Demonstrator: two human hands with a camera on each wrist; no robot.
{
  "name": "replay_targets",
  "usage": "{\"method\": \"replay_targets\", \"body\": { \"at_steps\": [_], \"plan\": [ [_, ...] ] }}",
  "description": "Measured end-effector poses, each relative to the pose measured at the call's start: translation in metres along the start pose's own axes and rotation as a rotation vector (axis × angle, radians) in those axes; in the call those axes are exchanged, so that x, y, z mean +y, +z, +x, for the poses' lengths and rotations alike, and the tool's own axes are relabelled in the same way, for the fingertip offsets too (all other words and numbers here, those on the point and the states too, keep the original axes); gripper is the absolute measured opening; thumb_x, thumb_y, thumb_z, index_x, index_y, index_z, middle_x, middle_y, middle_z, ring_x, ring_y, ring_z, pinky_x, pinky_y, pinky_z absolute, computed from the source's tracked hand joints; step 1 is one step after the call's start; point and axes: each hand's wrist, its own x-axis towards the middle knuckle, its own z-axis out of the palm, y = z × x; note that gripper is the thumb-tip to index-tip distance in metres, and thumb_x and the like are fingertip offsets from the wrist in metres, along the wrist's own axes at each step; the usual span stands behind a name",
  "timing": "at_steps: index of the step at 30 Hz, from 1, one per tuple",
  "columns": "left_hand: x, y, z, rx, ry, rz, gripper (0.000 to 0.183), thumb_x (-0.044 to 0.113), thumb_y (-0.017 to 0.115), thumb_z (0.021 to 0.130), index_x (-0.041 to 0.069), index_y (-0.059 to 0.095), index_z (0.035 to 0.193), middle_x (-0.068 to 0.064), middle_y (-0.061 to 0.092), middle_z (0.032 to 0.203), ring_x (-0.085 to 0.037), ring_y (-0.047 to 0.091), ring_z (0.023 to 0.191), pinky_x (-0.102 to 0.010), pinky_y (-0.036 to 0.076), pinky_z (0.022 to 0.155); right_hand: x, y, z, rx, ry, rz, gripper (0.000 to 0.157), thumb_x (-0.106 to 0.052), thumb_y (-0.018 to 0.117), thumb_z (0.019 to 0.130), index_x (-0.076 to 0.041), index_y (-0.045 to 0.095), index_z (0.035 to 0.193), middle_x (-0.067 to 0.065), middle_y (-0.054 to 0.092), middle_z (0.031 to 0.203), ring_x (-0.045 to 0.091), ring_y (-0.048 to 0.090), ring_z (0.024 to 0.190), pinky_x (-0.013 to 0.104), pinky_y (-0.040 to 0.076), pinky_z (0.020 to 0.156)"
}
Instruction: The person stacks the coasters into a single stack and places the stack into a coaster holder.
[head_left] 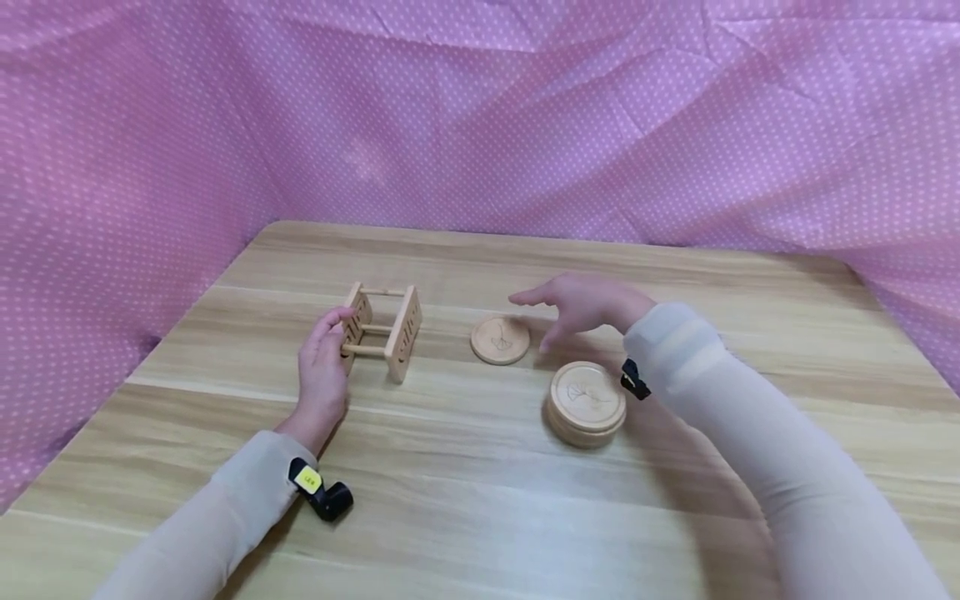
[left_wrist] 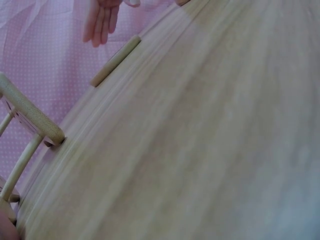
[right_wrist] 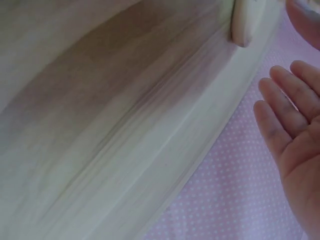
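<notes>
A small wooden coaster holder point(head_left: 403, 333), with two cut-out side panels joined by rods, stands on the left part of the table. My left hand point(head_left: 322, 367) grips its left panel; the thumb is partly hidden. To the right of the holder, a round wooden coaster point(head_left: 500, 339) with an engraved leaf lies flat. My right hand point(head_left: 588, 304) hovers just beyond and right of that coaster, fingers extended, holding nothing. The right wrist view shows the palm point(right_wrist: 305, 160) with its fingers apart from the coaster edge point(right_wrist: 241, 25).
A stack of round wooden coasters point(head_left: 587, 400) stands nearer me, below the right wrist. All of it is on a wood-grain table point(head_left: 450, 500). Pink dotted cloth point(head_left: 480, 125) hangs behind the table and at its sides.
</notes>
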Motion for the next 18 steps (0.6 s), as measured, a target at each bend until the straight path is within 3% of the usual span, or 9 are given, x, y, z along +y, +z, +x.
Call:
{"method": "replay_targets", "body": {
  "at_steps": [2, 7, 9, 18],
  "plan": [
    [0.000, -0.001, 0.000, -0.003, 0.008, -0.002, 0.034, 0.007, 0.031, 0.096, 0.000, 0.052, 0.121, -0.007, 0.046, 0.138, -0.017, 0.038, 0.127, -0.037, 0.026, 0.109, -0.003, 0.002, 0.004, -0.021, 0.012, -0.003, 0.086, -0.026, 0.080, 0.069, -0.018, 0.037, 0.142, 0.007, 0.040, 0.143, 0.027, 0.050, 0.117, 0.042, 0.033, 0.104],
    [-0.002, -0.001, 0.000, -0.009, 0.015, 0.001, 0.035, 0.006, 0.031, 0.095, -0.001, 0.052, 0.121, -0.008, 0.045, 0.138, -0.017, 0.037, 0.128, -0.039, 0.025, 0.109, -0.003, 0.008, 0.012, -0.062, -0.006, 0.006, 0.089, -0.025, 0.081, 0.067, -0.017, 0.035, 0.143, 0.007, 0.036, 0.145, 0.027, 0.045, 0.123, 0.042, 0.028, 0.108],
    [-0.002, -0.002, -0.001, -0.013, 0.015, 0.009, 0.034, 0.006, 0.031, 0.095, -0.001, 0.052, 0.121, -0.007, 0.045, 0.138, -0.017, 0.036, 0.128, -0.038, 0.024, 0.110, -0.001, 0.010, 0.014, -0.071, -0.018, -0.006, 0.089, -0.026, 0.081, 0.067, -0.016, 0.035, 0.143, 0.006, 0.034, 0.146, 0.028, 0.035, 0.132, 0.043, 0.024, 0.110],
    [-0.002, -0.003, 0.000, -0.015, 0.038, 0.019, 0.034, 0.007, 0.030, 0.096, 0.000, 0.053, 0.121, -0.007, 0.046, 0.137, -0.016, 0.037, 0.128, -0.037, 0.024, 0.109, 0.007, 0.015, 0.024, -0.070, -0.119, -0.010, 0.089, -0.025, 0.080, 0.068, -0.009, 0.034, 0.143, 0.009, 0.035, 0.146, 0.029, 0.036, 0.131, 0.043, 0.025, 0.110]
  ]
}}
